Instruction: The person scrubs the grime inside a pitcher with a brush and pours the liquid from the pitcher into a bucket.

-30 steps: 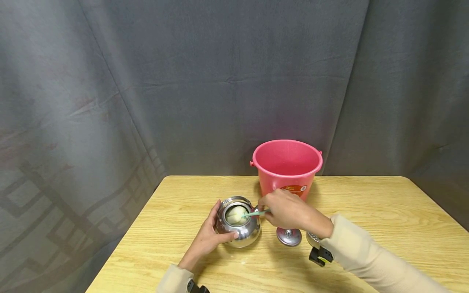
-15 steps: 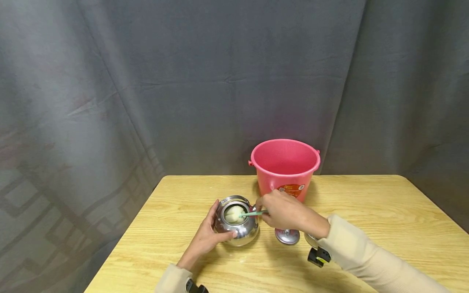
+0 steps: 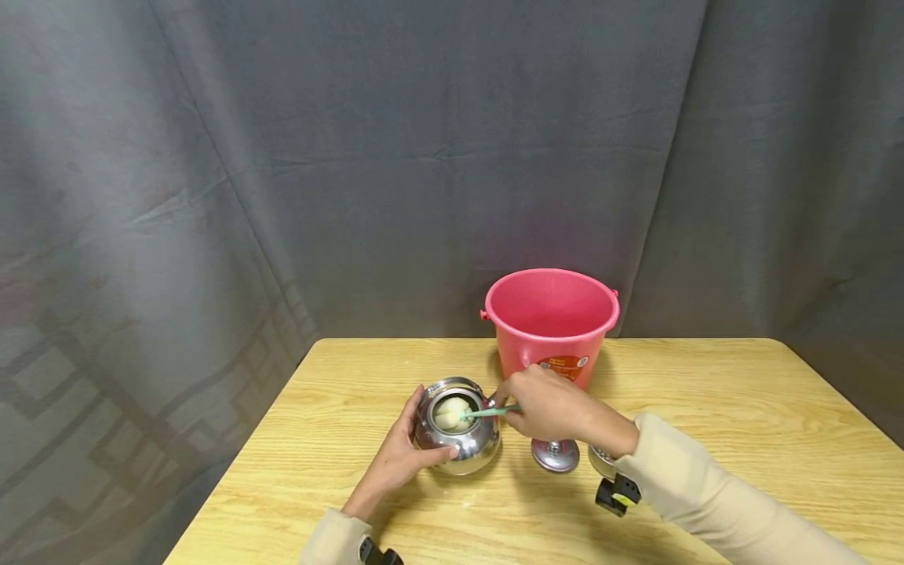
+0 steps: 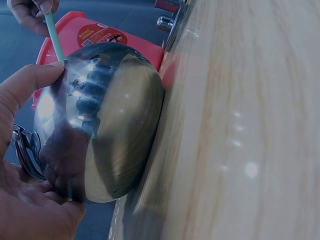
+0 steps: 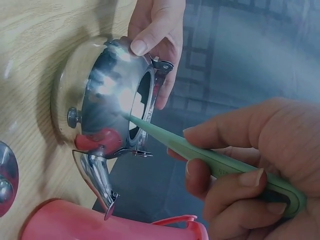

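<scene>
A small shiny steel kettle (image 3: 462, 453) stands on the table, its lid off and its round mouth facing up. My left hand (image 3: 402, 451) grips its left side, thumb on the front and fingers round the back; in the left wrist view, the thumb (image 4: 42, 77) lies on the steel. My right hand (image 3: 544, 404) holds a slim light-green handle (image 5: 175, 142) that tapers down into the mouth. Its far end meets pale rounded pieces (image 3: 452, 412) inside. The tool's working end is hidden in the right wrist view. The kettle's spout (image 5: 97, 180) points toward the bucket.
A pink bucket (image 3: 514, 349) stands behind my right hand, near the table's back edge. A steel lid (image 3: 555, 457) with a knob lies right of the kettle. Another round metal piece (image 3: 600, 463) is partly hidden under my right wrist. A grey curtain (image 3: 438, 173) hangs behind the wooden table (image 3: 713, 424).
The green tool's end has shifted slightly left within the kettle's mouth since one second ago. Both hands keep their grips, and the kettle stays almost where it was.
</scene>
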### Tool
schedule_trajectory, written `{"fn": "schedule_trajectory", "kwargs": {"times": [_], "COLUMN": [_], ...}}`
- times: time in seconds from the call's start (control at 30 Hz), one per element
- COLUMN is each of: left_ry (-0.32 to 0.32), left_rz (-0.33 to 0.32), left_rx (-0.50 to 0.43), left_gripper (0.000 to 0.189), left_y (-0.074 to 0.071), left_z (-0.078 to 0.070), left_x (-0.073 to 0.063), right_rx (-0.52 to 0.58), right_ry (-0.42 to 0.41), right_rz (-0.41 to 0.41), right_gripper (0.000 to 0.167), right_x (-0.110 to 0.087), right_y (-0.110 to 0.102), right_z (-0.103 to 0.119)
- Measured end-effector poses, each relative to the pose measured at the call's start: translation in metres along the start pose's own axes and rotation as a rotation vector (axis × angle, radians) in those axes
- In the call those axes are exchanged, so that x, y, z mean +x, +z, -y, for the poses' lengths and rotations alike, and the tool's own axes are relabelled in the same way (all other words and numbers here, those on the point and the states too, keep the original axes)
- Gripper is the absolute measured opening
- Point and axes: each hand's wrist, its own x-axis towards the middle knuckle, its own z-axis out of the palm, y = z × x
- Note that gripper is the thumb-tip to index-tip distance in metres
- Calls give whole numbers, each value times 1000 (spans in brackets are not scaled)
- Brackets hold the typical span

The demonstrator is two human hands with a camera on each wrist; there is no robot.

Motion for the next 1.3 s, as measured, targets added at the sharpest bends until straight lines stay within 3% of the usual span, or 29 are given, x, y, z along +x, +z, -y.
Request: {"fn": "schedule_trajectory", "kwargs": {"times": [0.5,1.3], "left_ry": [-3,-9], "left_rz": [3,-14], "left_rx": [-5,30], "left_gripper": [111,113], "left_y": [0,2], "left_z": [1,0], "left_x": [0,0], "right_rx": [80,164], "right_ry": [-83,-57], "right_rz": [25,105], "right_gripper": [13,14], "right_x": [1,6], "right_y": [-2,-10], "right_z": [-8,-16]}}
